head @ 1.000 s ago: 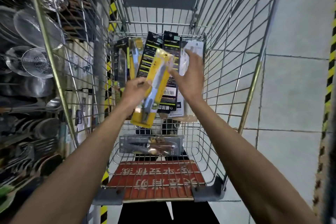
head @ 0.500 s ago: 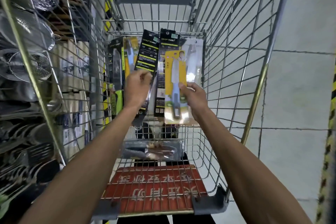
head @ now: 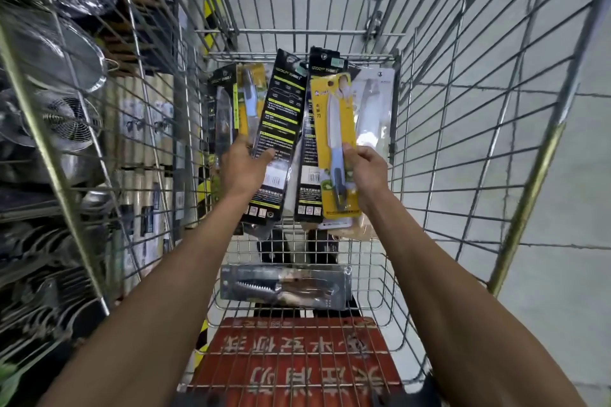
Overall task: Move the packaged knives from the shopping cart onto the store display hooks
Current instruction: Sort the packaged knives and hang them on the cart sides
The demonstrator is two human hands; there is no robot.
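Inside the shopping cart (head: 463, 142), the right hand (head: 367, 172) pinches a yellow packaged knife (head: 334, 129) upright. The left hand (head: 243, 168) grips a tilted black packaged knife (head: 281, 116). A clear package (head: 284, 286) lies flat on the cart's bottom.

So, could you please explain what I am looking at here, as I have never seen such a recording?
There is no machine here: a person wears one camera on the head, looking down at their own bare hands. Both arms reach into a wire shopping cart. The right hand grips a yellow packaged knife by its lower part; the left hand holds a black knife package. More knife packages lean against the cart's far end, and a clear serrated-knife pack lies flat on the cart floor, nearer the person. A red panel sits at the near end. Metal strainers show on shelves to the left, outside the cart.
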